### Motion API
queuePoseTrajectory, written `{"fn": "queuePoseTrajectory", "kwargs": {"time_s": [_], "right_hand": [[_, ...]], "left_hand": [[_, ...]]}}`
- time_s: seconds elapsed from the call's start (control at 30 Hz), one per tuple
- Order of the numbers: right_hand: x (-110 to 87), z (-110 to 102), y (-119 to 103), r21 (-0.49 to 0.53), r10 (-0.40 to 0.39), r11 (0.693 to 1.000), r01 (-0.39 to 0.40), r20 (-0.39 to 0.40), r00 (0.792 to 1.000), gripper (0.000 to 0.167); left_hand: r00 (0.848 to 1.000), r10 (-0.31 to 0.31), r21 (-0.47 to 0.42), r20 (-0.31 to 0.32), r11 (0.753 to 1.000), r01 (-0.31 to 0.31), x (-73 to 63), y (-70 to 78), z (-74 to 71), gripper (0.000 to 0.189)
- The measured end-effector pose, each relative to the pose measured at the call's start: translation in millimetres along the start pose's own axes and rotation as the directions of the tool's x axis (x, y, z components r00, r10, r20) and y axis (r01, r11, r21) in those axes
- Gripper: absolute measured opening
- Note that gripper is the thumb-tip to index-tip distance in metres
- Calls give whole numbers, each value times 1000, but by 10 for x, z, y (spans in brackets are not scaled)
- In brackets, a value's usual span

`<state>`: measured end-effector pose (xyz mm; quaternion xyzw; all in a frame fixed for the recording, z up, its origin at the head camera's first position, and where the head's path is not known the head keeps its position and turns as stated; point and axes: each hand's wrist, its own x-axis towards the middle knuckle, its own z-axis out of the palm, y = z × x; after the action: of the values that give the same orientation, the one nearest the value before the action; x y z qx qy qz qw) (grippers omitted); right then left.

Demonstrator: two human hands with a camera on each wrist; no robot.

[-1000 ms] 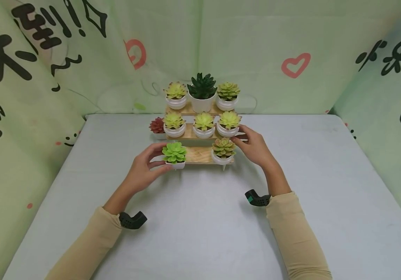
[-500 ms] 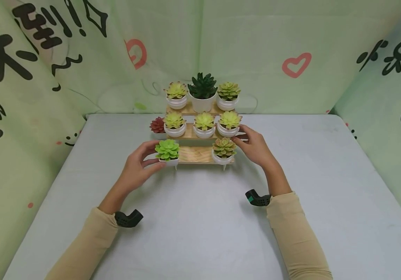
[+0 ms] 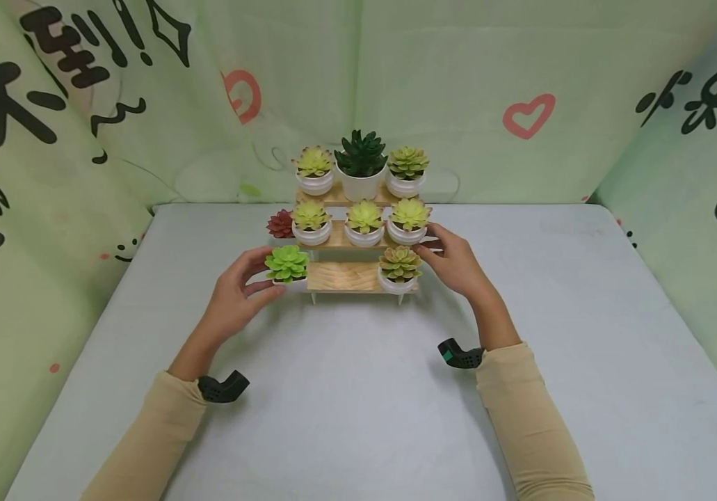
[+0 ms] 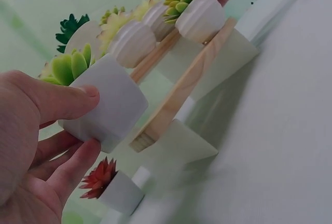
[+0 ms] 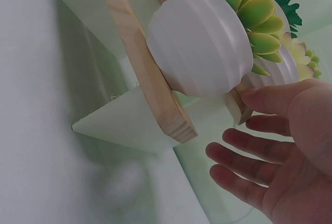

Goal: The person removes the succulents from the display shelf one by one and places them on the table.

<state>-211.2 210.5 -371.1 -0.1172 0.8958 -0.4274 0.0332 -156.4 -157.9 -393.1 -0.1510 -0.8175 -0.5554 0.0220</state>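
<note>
My left hand (image 3: 240,289) grips a bright green succulent (image 3: 286,263) by its white square pot (image 4: 111,99), raised just left of the lowest board's end. In the left wrist view the thumb lies on one side of the pot and fingers beneath. My right hand (image 3: 455,261) pinches the right end of the middle board of a three-tier wooden plant stand (image 3: 342,277), thumb and index finger at its edge, other fingers spread. A reddish-green succulent (image 3: 399,267) in a ribbed white pot (image 5: 199,42) stands at the right of the lowest board.
Three yellow-green succulents (image 3: 364,219) line the middle board. A tall dark green succulent (image 3: 361,154) stands between two lighter ones on top. A red succulent (image 3: 279,224) sits on the white table (image 3: 358,390) left of the stand. A printed green curtain (image 3: 446,83) hangs behind.
My left hand has carried the bright green succulent leftward and slightly up, from in front of the lowest board's left end to beyond it. The right hand stays in place.
</note>
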Motion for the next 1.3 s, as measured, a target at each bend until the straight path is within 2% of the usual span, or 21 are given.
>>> {"fn": "queuePoseTrajectory", "kwargs": {"time_s": [0.5, 0.87, 1.3], "right_hand": [[-10, -7, -26, -6, 10, 1000, -10, -1, 1000, 51], [-5, 0, -14, 0, 16, 1000, -16, 2, 1000, 52], [1, 4, 8, 5, 22, 1000, -22, 8, 1000, 52]], "left_hand": [[998, -48, 8, -32, 999, 49, 19, -62, -88, 63], [997, -61, 2, -38, 998, 61, 24, -129, -122, 63], [997, -77, 14, -31, 997, 77, 39, -286, -142, 63]]}}
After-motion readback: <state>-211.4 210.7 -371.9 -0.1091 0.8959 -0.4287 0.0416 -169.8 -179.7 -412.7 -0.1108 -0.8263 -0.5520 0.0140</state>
